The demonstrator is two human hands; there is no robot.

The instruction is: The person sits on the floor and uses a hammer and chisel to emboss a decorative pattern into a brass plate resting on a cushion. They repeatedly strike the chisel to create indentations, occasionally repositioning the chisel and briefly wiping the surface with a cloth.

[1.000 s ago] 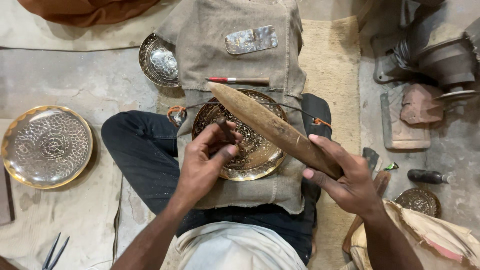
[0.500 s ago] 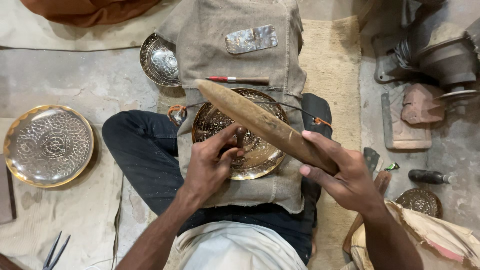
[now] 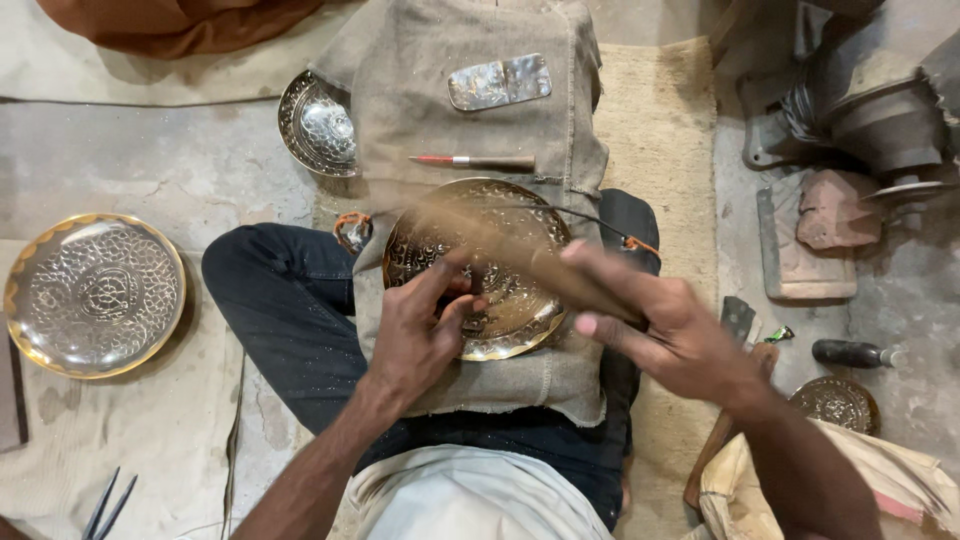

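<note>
A round engraved brass plate (image 3: 520, 290) lies on a grey cloth pad (image 3: 470, 130) over my lap. My left hand (image 3: 415, 335) rests on the plate's near left part, fingers pinched around a small tool I can barely see. My right hand (image 3: 660, 325) grips a long wooden mallet (image 3: 490, 245), which is blurred and slants across the plate from upper left to lower right.
A large gold-rimmed engraved plate (image 3: 95, 295) lies on the floor at left. A smaller silvery dish (image 3: 318, 125) sits beside the cloth. A red-tipped pencil-like tool (image 3: 470, 161) and a metal piece (image 3: 500, 82) lie on the cloth. Machine parts (image 3: 850, 110) stand at right.
The mallet has swung down lower over the plate and is now motion-blurred. My left hand stays on the plate with little shift.
</note>
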